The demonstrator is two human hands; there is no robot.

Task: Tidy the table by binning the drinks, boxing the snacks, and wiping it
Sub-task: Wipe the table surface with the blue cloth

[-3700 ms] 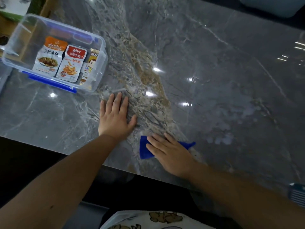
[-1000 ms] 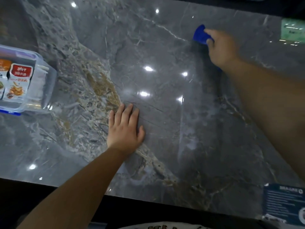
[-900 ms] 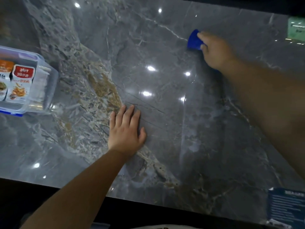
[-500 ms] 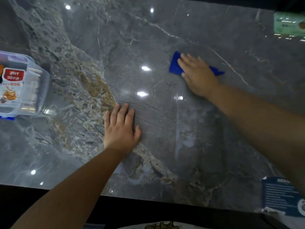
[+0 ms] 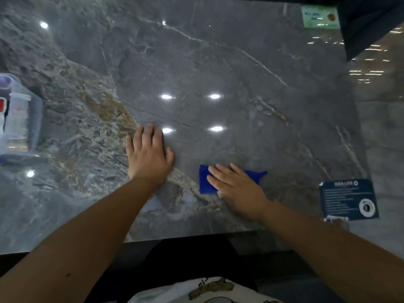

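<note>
A: What are the hands doing?

B: The right hand lies flat, fingers stretched out and a little apart, pressing a blue cloth onto the table. It grips nothing; the cloth is pinned under palm and fingers, with one edge showing past the fingertips and a corner sticking out beyond the far side of the hand.

A: And the other?

B: The left hand is also open and flat on the stone, empty, just beside the cloth on its left. I'd judge it is there as a brace, so the person can lean in while the right arm sweeps.

A: Why a flat palm rather than a fist around the cloth?

B: Probably to spread the pressure, so more of the cloth meets the surface with each pass.

A: Where are the snacks?

B: Well off to the left of the left hand, a clear plastic box sits at the frame's edge, with a red-and-white packet partly visible inside. No drinks in view.

A: So how far along?

B: The wiping stage, I'd say. A dark printed card lies right of the right hand near the table's corner, and may need working around.
</note>
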